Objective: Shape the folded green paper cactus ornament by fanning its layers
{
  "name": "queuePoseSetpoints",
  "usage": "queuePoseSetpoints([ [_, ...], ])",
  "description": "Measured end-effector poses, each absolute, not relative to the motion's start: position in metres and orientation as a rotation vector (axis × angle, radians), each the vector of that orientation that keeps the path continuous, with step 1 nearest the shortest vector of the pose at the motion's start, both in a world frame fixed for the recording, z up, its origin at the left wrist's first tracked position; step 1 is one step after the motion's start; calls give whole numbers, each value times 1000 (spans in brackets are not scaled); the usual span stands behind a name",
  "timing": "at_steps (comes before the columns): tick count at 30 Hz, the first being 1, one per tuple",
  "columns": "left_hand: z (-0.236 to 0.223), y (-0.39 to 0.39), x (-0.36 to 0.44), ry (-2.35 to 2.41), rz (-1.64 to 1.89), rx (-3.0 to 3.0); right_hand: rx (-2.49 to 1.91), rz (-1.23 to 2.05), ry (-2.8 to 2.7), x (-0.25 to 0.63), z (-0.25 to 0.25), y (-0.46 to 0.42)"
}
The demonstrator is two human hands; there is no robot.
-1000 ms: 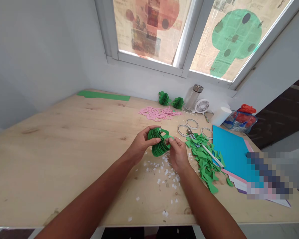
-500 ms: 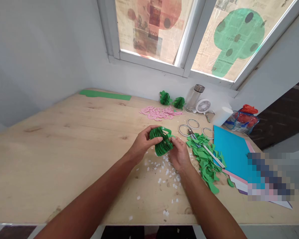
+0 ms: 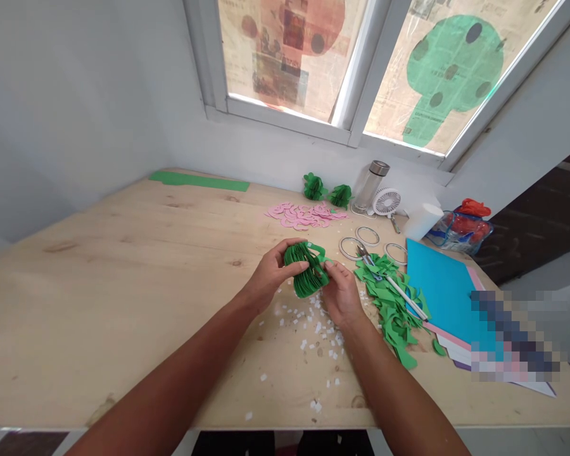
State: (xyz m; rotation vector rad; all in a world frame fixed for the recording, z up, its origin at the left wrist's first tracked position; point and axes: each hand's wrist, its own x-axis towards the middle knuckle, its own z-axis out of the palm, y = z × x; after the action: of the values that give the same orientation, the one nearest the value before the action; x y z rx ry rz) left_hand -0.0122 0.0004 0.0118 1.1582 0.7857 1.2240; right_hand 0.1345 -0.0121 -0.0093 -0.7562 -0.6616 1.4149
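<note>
Above the table's middle, my left hand (image 3: 272, 273) grips a thick stack of layered green paper cut-outs (image 3: 304, 284) from the left, thumb across its front. On the other side, my right hand (image 3: 339, 285) pinches the right edge of the same stack between thumb and fingertips. The layers fan out slightly, and one cut-out stands apart at the upper right with a small white piece on it. Beneath the hands lie many small white paper bits (image 3: 318, 329), scattered over the wooden table (image 3: 123, 285).
Right of my hands are green paper scraps (image 3: 394, 316), scissors (image 3: 368, 259), a white pen (image 3: 406, 296), tape rolls (image 3: 350, 248) and blue paper (image 3: 439, 291). Behind lie pink cut-outs (image 3: 299, 215), green paper ornaments (image 3: 314, 187), a glass bottle (image 3: 370, 187), a small fan (image 3: 387, 202) and a green strip (image 3: 199, 181).
Both hands keep hold of the green paper stack in nearly the same place. The whole view has shifted very slightly; nothing else has visibly moved.
</note>
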Motion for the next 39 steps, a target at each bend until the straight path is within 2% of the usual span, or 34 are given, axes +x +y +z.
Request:
queuePoseSetpoints([
  [20,15,-4,-5,956,1210,1192,-834,1356,-703,132,-10,-14],
  [39,14,-2,-8,832,1117,1011,-907,1307,-808,131,-11,-15],
])
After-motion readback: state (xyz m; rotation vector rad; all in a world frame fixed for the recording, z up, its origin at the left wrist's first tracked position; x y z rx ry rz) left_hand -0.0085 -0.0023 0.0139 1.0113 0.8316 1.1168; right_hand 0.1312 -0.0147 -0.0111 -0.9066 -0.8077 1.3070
